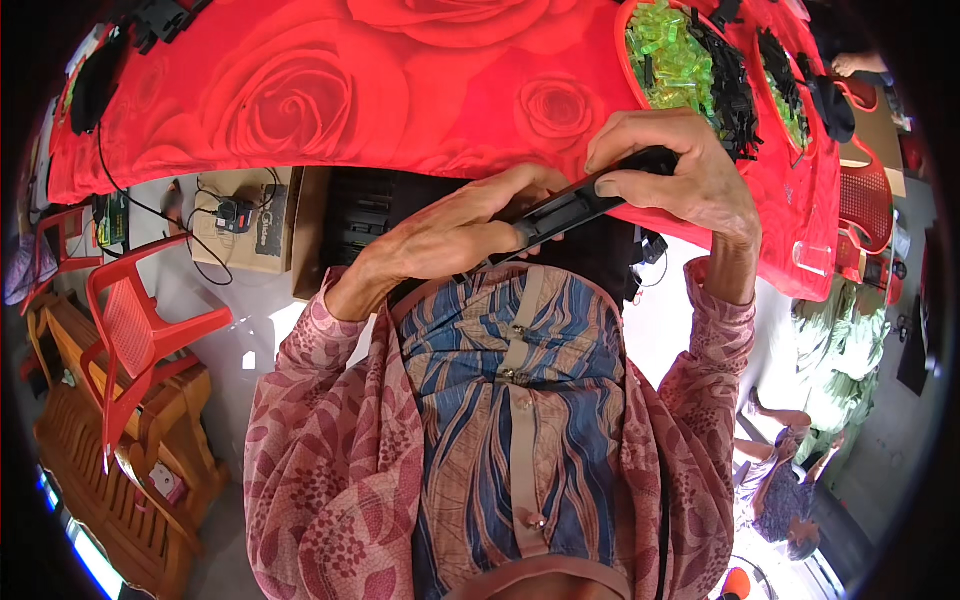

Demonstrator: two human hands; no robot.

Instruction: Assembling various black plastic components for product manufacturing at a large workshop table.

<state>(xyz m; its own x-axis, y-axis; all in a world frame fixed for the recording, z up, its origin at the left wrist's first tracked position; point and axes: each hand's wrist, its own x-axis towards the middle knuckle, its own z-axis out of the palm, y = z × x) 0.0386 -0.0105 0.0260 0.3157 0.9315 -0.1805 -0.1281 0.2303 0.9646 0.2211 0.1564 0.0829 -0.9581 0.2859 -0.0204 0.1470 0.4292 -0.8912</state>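
Observation:
A long, narrow black plastic part (566, 212) is held slantwise between both hands, just past the near edge of the table. My left hand (455, 228) is closed round its lower left end, thumb along the side. My right hand (682, 172) grips the upper right end, its thumb and fingers pinching from either side. A shallow recess shows along the part's upper face; its ends are partly covered by my fingers. Close beyond my right hand lies a tray (622, 45) of translucent yellow-green pieces (672, 62) and small black pieces (728, 85).
A red rose-patterned cloth (440, 100) covers the table. Below its edge, a cardboard box (312, 230) contains black parts. Red plastic chairs (140, 320) and a wooden bench (115, 470) stand at left. At right is another person (780, 490) and a second tray (790, 100).

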